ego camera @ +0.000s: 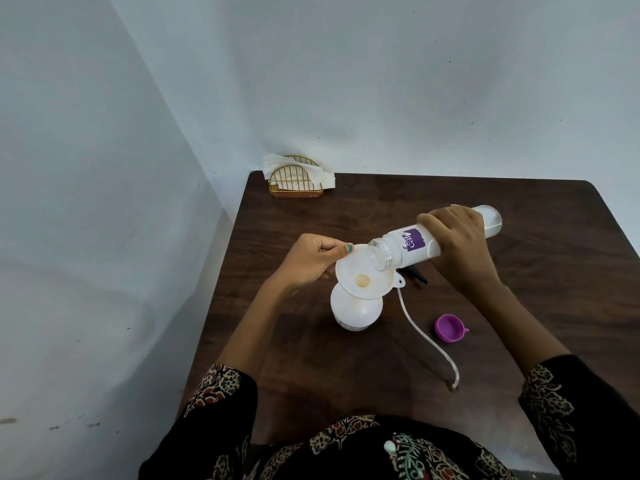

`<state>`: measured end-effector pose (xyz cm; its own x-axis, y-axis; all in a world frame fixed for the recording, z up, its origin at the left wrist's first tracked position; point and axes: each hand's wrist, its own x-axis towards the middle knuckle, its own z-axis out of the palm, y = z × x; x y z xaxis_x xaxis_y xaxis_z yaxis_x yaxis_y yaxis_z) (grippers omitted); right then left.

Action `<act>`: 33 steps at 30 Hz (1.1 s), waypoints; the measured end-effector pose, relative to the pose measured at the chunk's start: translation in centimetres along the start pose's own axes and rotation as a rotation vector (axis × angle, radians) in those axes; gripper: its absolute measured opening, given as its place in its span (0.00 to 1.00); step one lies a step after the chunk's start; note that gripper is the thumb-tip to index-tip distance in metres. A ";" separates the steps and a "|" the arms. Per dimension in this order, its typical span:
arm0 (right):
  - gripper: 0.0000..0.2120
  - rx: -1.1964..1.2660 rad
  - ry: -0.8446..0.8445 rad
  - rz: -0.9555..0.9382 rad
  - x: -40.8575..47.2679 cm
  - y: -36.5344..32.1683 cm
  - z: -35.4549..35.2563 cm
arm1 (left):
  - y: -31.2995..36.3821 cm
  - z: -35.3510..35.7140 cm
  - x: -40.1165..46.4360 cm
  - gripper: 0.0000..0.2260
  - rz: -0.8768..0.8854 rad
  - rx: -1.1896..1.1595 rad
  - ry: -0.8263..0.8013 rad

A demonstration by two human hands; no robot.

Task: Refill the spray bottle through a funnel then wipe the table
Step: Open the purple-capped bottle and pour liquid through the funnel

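A white spray bottle (356, 313) stands on the dark wooden table (519, 306) with a white funnel (360, 277) set in its neck. My left hand (311, 261) pinches the funnel's far left rim. My right hand (457, 244) grips a clear refill bottle (412, 245) with a purple label, tilted so its open mouth hangs over the funnel's right edge. A small pool of pale liquid sits at the funnel's centre. The spray head (414, 274) with its long white tube (420, 334) lies on the table to the right.
A purple cap (449, 328) lies on the table right of the spray bottle. A gold wire holder with white napkins (297, 180) stands at the far left corner against the wall. The table's left edge runs close beside the spray bottle.
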<state>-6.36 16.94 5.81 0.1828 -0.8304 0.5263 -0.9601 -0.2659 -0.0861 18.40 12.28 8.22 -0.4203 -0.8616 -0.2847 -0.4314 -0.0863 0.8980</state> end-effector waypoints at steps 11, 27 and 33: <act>0.29 -0.030 -0.002 -0.021 0.3 0.0 -0.5 | 0.0 -0.1 0.0 0.11 -0.002 0.008 0.001; 0.33 -0.053 -0.023 -0.029 0.2 0.3 -0.8 | -0.3 -0.1 0.2 0.11 -0.017 -0.035 -0.007; 0.33 -0.053 -0.030 -0.022 0.2 0.4 -0.8 | -0.3 -0.2 0.2 0.10 -0.011 -0.033 -0.008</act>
<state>-6.88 17.05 6.61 0.2092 -0.8395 0.5015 -0.9656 -0.2584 -0.0298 18.58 12.06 7.95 -0.4219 -0.8566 -0.2970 -0.4097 -0.1121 0.9053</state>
